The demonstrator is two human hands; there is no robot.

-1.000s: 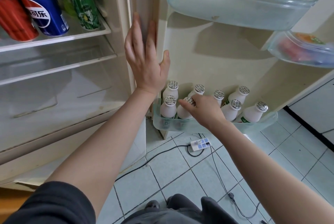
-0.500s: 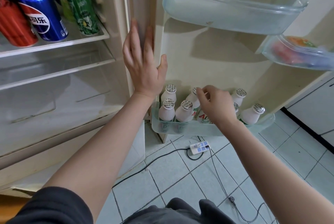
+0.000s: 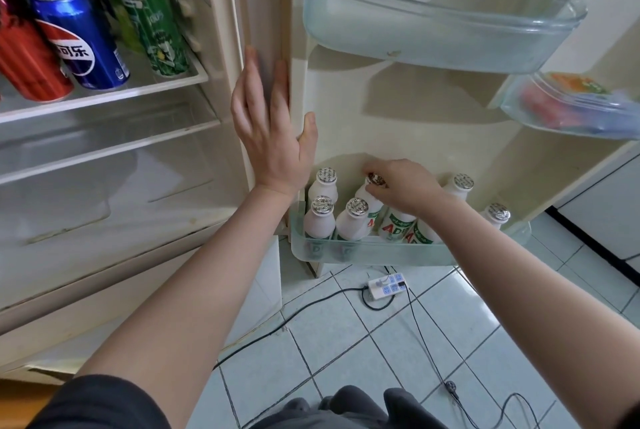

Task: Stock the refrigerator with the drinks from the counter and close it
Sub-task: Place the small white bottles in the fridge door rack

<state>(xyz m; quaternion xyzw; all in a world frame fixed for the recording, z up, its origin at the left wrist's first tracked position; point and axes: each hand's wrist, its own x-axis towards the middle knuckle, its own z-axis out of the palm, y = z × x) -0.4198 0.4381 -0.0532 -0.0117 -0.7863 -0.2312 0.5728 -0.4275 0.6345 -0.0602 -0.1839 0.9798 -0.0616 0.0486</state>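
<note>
The refrigerator stands open. Several small white drink bottles with foil caps fill the bottom door bin (image 3: 374,252). My right hand (image 3: 401,191) reaches into that bin and pinches the cap of a back-row bottle (image 3: 369,196). My left hand (image 3: 270,130) lies flat, fingers straight, against the edge of the fridge body beside the door hinge. On the upper inner shelf (image 3: 104,96) lean a blue Pepsi can (image 3: 78,37), a red can (image 3: 27,64) and a green can (image 3: 149,12).
An empty clear door bin (image 3: 440,23) hangs above; a second bin (image 3: 571,109) at right holds colourful packets. The lower fridge shelves are bare. A white power strip (image 3: 388,286) and black cables lie on the tiled floor below the door.
My right hand has moved from the front-row bottles up to the back row and now pinches a bottle cap there. The left hand stays on the fridge edge.
</note>
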